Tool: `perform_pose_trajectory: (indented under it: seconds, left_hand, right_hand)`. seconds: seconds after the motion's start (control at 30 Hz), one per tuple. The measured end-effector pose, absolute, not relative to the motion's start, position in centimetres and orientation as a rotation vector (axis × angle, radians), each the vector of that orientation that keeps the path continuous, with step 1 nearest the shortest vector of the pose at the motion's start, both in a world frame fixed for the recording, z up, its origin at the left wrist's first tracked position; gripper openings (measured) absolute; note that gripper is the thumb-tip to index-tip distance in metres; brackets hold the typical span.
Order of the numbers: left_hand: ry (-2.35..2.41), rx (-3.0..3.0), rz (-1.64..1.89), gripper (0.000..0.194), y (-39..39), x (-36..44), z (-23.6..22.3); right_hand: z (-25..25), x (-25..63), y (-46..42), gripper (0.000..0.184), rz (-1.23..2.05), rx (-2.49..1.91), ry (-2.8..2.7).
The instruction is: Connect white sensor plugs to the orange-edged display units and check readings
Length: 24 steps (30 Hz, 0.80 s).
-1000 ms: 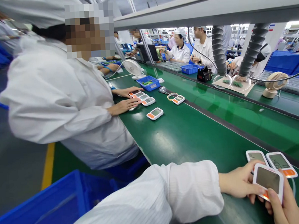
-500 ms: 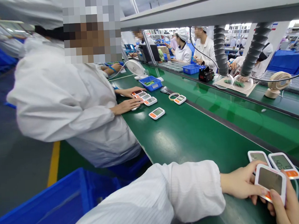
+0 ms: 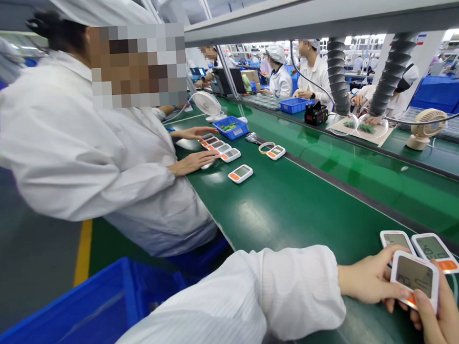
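i'm pinching the white meter (image 3: pixel 414 279) between my left hand (image 3: pixel 368 283) and right hand (image 3: pixel 441 320), keeping its screen level, just beside 2 meters (image 3: pixel 433 251).

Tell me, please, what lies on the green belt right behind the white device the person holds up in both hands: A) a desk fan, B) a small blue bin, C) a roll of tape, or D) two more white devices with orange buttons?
D: two white devices lie side by side on the green belt, just behind the held device gripped by the left hand and right hand.
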<state>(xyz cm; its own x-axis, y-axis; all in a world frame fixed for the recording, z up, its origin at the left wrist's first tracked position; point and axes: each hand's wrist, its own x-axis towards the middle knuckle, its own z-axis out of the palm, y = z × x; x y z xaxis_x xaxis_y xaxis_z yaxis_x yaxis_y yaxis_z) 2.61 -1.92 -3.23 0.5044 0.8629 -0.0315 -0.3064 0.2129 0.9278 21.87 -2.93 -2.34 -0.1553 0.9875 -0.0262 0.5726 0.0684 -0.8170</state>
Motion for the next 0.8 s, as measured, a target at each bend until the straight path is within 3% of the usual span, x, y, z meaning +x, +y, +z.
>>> perform_pose_trajectory:
  seconds: [0.17, 0.8]
  left_hand:
    - [0.637, 1.061, 0.892, 0.112, -1.8, 2.8, -3.5]
    - [0.635, 1.019, 0.888, 0.106, -1.9, 2.8, -3.6]
  right_hand:
    - [-4.3, 23.6, -1.4, 0.1, 1.039, -1.519, -1.829]
    - [-4.6, 23.6, -1.2, 0.094, 1.011, -1.482, -1.835]
